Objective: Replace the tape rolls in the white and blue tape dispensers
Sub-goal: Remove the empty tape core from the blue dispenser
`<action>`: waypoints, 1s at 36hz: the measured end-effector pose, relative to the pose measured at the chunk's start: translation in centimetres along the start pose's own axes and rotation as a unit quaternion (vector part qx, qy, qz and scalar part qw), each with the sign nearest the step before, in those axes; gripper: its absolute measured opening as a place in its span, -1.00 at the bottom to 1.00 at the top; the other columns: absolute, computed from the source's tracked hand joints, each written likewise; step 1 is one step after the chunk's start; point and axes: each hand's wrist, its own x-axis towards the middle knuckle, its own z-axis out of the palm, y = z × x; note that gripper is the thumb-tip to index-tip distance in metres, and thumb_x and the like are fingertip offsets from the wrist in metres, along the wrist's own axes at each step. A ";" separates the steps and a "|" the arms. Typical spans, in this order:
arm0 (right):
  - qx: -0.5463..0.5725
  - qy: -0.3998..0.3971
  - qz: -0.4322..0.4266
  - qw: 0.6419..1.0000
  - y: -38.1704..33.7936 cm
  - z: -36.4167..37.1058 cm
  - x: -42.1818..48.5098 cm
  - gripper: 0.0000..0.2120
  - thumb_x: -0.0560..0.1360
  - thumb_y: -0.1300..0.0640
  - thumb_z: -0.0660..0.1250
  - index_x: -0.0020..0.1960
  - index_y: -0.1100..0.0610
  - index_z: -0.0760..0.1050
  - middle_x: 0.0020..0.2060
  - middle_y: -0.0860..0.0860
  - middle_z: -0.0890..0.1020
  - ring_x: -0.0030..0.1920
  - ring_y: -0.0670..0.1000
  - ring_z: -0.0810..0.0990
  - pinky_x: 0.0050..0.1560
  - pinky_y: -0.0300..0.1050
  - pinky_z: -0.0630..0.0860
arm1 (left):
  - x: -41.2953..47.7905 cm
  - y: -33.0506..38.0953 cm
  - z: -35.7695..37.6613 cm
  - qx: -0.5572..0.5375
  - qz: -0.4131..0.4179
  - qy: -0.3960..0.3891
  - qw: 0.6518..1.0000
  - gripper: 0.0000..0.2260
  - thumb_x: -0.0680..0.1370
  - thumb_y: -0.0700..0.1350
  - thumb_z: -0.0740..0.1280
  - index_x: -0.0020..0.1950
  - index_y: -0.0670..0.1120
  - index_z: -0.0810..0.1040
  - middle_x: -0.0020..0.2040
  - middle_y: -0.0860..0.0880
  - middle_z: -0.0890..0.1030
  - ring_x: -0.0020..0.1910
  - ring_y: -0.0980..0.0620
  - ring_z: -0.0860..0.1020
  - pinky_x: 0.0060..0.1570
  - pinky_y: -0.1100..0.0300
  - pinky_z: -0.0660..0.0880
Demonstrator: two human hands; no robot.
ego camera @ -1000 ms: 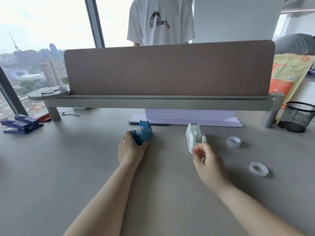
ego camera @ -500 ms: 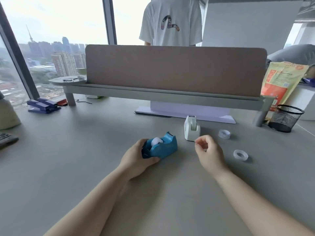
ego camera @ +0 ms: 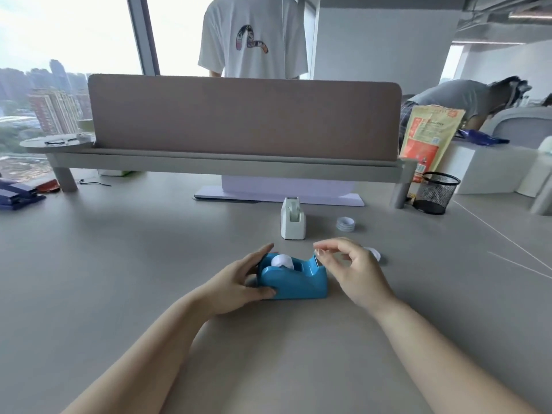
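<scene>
Lying lengthwise left-to-right mid-desk [ego camera: 119,294], open surface around it, the blue dispenser [ego camera: 294,282] points its cutter right; left hand [ego camera: 236,283] grips its rear, right hand [ego camera: 355,268] apparently pinches nothing visible beside the cutter.

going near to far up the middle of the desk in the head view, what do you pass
blue tape dispenser held by the left hand → white tape dispenser → pale flat base under the shelf → grey desk shelf → brown divider panel → person in a white t-shirt
</scene>
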 end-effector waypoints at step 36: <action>-0.261 -0.118 -0.079 0.955 -3.0 2.5 2.7 -0.84 0.48 0.02 0.33 -0.01 0.07 0.58 -0.04 -0.04 0.58 0.01 0.03 0.53 0.09 -0.03 0.44 | 0.8 -0.4 0.7 0.045 0.045 0.092 0.994 -0.37 0.28 0.11 0.48 0.33 0.20 0.42 0.19 0.15 0.59 0.17 0.27 0.53 0.24 0.11 0.46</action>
